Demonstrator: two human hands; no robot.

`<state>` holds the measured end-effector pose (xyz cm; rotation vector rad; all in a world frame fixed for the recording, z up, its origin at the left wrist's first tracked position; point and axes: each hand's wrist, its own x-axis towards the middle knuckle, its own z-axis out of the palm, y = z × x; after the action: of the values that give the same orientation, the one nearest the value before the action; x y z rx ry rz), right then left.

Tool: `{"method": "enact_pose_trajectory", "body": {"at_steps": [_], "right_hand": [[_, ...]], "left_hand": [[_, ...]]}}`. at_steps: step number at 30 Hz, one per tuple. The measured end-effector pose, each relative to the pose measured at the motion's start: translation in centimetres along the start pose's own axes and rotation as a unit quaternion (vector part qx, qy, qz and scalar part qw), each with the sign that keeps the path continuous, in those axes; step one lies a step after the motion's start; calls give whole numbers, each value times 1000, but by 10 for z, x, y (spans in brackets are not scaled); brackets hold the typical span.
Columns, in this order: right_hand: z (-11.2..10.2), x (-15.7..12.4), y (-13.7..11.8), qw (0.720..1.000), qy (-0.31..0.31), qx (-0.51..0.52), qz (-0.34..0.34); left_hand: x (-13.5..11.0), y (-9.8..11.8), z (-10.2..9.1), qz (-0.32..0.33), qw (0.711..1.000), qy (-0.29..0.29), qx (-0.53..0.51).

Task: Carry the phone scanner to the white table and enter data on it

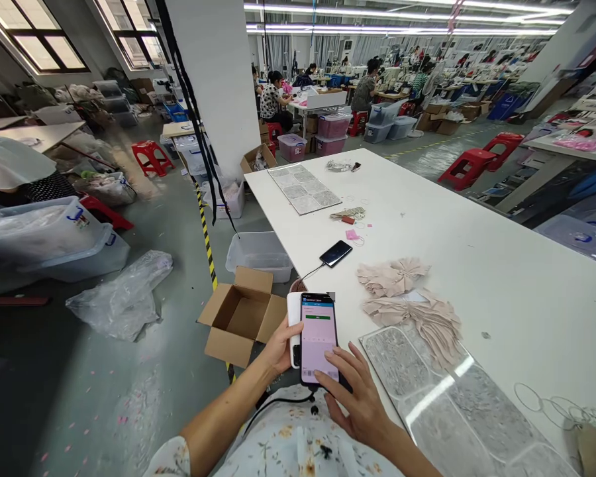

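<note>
Holding a black smartphone with lit pink screen off the white table's near edge: our left hand grips it with a white power bank; our right hand's open fingers touch the screen. Next: a precise tap, we judge.

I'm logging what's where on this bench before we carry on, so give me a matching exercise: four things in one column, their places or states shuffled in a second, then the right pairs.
Things:
1. lit phone
2. dark phone
3. beige fabric pieces
4. cardboard box

Places or states:
A. open on the floor beside the white table
B. lying flat on the table, cable plugged in
C. held in the left hand, right hand fingers on its screen
D. piled on the table next to the clear patterned sheet

Pairs: 1-C, 2-B, 3-D, 4-A
</note>
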<state>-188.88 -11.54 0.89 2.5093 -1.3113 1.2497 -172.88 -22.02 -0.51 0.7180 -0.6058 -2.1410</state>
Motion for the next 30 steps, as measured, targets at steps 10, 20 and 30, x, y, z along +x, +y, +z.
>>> {"method": "enact_pose_trajectory", "body": {"at_steps": [10,20,30], "right_hand": [[1,-3,-1,995,88,27,33],[0,-9,3,997,57,17,56],[-5,-9,5,996,42,7,73]], "left_hand": [[0,6,5,-1,1000,10,-2],[4,4,5,-7,1000,8,13],[13,-3,9,-20,1000,7,19]]}}
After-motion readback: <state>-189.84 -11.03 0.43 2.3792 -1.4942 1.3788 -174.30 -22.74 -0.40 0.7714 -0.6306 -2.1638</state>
